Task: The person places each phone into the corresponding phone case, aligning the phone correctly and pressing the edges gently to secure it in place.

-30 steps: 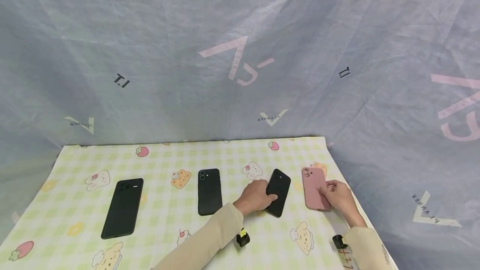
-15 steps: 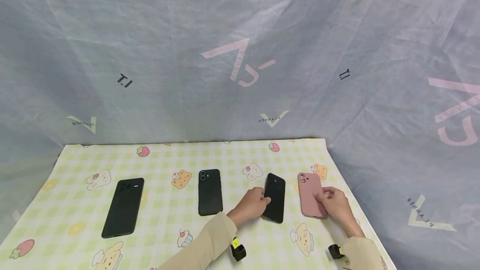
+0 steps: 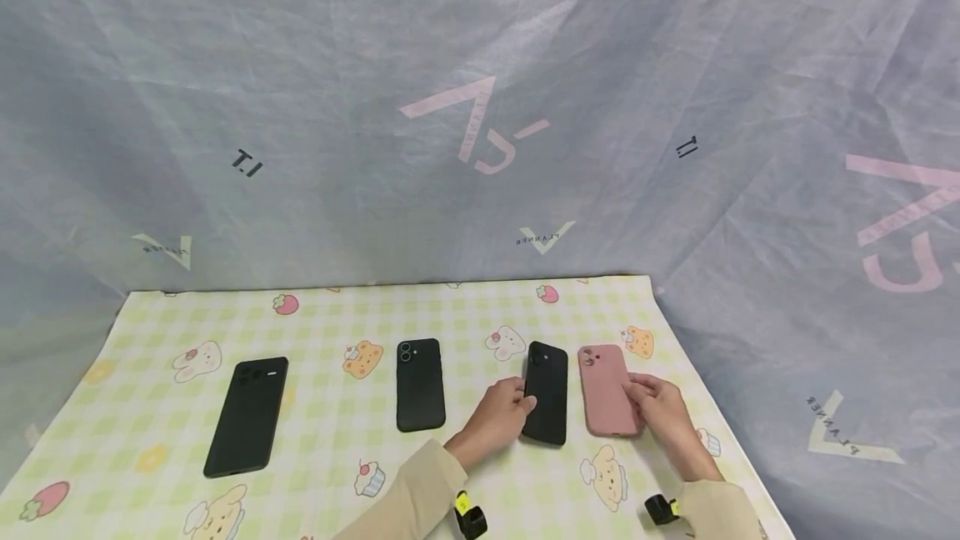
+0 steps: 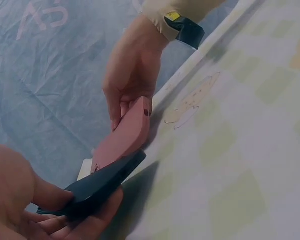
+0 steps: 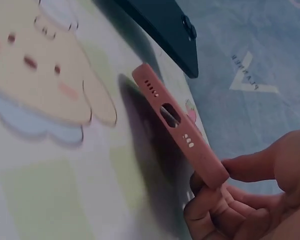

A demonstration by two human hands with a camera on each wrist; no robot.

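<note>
My left hand (image 3: 498, 415) grips a black phone (image 3: 547, 394) by its left edge, thumb on top and fingers underneath in the left wrist view. The phone is tilted over the tablecloth and casts a shadow. To its right, my right hand (image 3: 663, 407) pinches the right edge of a pink phone case (image 3: 607, 390). Its bottom edge in the right wrist view shows a port cutout (image 5: 170, 115) and small holes with light coming through. A shadow lies under the case. The phone and the case are side by side, a narrow gap between them in the head view.
A second black phone (image 3: 420, 386) with two ringed lenses lies left of my left hand. Farther left lies a larger black phone (image 3: 246, 417). A checked cartoon tablecloth (image 3: 322, 423) covers the table; grey-blue printed sheets (image 3: 360, 148) hang behind and at the right.
The black phone has shifted slightly left and turned from slanted to nearly straight. The pink case has moved left and a little nearer, closing in on the phone. Both hands keep their hold.
</note>
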